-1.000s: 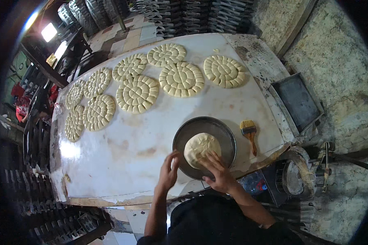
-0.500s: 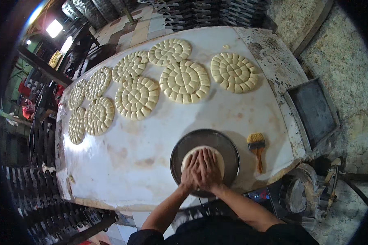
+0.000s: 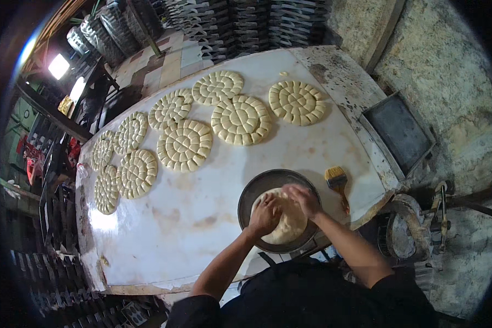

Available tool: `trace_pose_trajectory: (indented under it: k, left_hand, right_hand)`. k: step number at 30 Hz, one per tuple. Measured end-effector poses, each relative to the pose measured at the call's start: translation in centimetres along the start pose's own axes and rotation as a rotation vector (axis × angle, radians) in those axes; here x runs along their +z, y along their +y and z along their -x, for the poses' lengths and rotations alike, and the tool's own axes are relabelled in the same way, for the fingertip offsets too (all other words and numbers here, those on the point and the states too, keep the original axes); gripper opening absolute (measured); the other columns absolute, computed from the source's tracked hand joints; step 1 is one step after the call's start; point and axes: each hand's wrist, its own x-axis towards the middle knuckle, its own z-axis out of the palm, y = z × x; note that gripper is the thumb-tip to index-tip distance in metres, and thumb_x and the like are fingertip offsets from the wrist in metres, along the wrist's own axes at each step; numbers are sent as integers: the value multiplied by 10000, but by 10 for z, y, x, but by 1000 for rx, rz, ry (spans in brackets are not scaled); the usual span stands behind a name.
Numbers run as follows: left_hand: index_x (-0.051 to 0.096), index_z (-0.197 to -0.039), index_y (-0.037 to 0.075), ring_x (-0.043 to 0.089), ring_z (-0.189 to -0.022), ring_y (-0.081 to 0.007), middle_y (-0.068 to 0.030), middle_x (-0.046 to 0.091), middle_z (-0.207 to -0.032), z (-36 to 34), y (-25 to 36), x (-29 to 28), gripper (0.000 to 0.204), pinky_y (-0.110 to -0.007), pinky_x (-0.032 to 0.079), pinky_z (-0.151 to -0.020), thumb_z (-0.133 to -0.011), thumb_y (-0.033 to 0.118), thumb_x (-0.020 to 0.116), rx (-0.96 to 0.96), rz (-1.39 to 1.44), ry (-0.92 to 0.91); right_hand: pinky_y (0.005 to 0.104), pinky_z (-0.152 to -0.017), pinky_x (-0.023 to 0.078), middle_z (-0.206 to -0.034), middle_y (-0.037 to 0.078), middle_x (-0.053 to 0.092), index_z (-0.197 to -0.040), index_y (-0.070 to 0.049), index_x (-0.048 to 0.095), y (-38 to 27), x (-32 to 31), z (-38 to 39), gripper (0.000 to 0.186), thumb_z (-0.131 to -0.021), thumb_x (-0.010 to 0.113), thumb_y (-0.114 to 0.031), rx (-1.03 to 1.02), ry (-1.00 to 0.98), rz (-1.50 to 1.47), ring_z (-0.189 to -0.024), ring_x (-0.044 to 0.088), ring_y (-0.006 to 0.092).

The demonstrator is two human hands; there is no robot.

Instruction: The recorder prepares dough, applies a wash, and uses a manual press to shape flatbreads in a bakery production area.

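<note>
Far left: dark stacked metal racks (image 3: 49, 218) run along the white floured desk (image 3: 175, 229); they sit off the work surface and block nothing.

Left half of desk: 8 round pale dough discs stamped with a segmented ring pattern (image 3: 185, 145) lie flat. 7 sit in a tight cluster, some touching or slightly overlapping; the 8th (image 3: 297, 102) lies apart near the far right edge. These look finished as far as shaping goes.

Centre-right, near the front edge: round dark metal pan (image 3: 257, 188) holds 1 smooth unstamped pale dough round (image 3: 290, 227), inside the pan and filling most of it. Left hand (image 3: 265, 214) rests on the dough's left part, fingers curled and pressing down. Right hand (image 3: 303, 199) lies on its upper part, flatter, also pressing. Hands are close together, just apart, both pushing on the dough and gripping nothing.

Judgement: 8 pieces patterned, this 9th is being flattened in the pan; it carries no pattern, so stamping looks left to do.

Right of pan: wooden-handled pastry brush with yellow bristles (image 3: 338, 183) lies just beside the pan rim, apart from the right hand. Further right: empty dark rectangular metal tray (image 3: 397, 134) at the desk's edge, and a round grey metal vessel (image 3: 402, 235) below desk level. Open desk remains between the cluster and the pan.
</note>
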Motion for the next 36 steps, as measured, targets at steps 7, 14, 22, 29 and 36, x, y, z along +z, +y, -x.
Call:
trace_pose_trajectory:
  k: [7,14,22,29,36]
  left_hand:
    - [342,-1479,30,121,-1471,-428,-226,314,-1522,30,22,49,829,-542,39,-1209,-812,427,635,414,5,229]
    - [415,-1429,14,239,-1432,-423,-249,350,-1496,10,-21,78,724,-552,140,-1180,-859,408,625,219,-35,-47]
    - [524,-1368,19,347,-1414,-331,-183,449,-1467,5,-24,10,465,-409,308,-1146,-959,240,524,203,39,255]
    - [297,-1513,48,159,-1491,-334,-143,263,-1586,13,7,11,678,-465,118,-1207,-898,227,519,83,-345,148]
    - [496,-1392,24,207,-1467,-378,-182,327,-1549,0,-44,9,524,-480,153,-1193,-909,206,590,-5,272,42]
  right_hand:
    - [543,-1179,107,-1520,219,347,-1450,-26,405,59,63,25,748,-882,493,-505,-341,507,1328,-1444,235,408]
    - [565,-1169,99,-1580,172,262,-1498,-99,349,62,51,17,755,-887,502,-515,-253,383,1335,-1474,181,364]
    - [485,-1155,253,-1478,212,419,-1394,-28,483,-2,23,19,531,-975,471,-354,-4,315,462,-1380,377,370]
    - [495,-1175,202,-1466,181,454,-1377,13,496,56,21,33,549,-978,484,-364,-386,401,1287,-1422,339,326]
    - [424,-816,535,-958,162,701,-1188,40,573,21,-87,40,381,-931,623,-236,-250,739,305,-867,690,305]
